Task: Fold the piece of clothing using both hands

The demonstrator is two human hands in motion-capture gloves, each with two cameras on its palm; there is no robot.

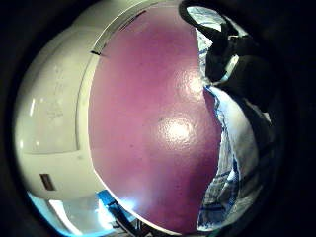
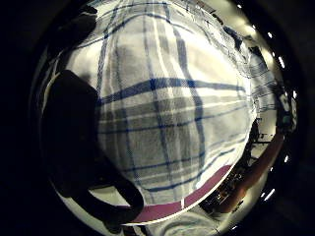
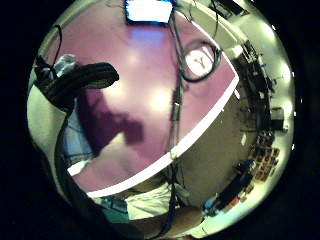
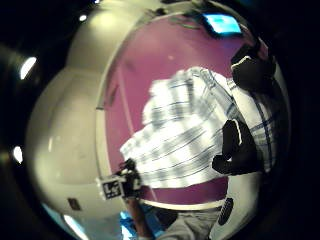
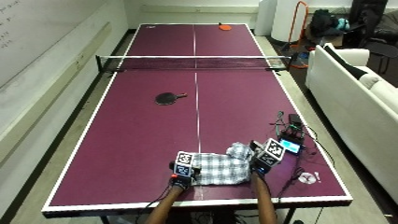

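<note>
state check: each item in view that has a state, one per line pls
plaid shirt: partly folded, bunched at its right end, lying on the table
left hand: at the shirt's left edge, fingers not visible
right hand: at the shirt's right end, pinches the cloth
black paddle: flat on the table, untouched
orange paddle: flat at the far end
net: strung across the table

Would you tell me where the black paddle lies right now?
In the outside view, the black paddle lies left of the centre line, between the net and the shirt.
</note>
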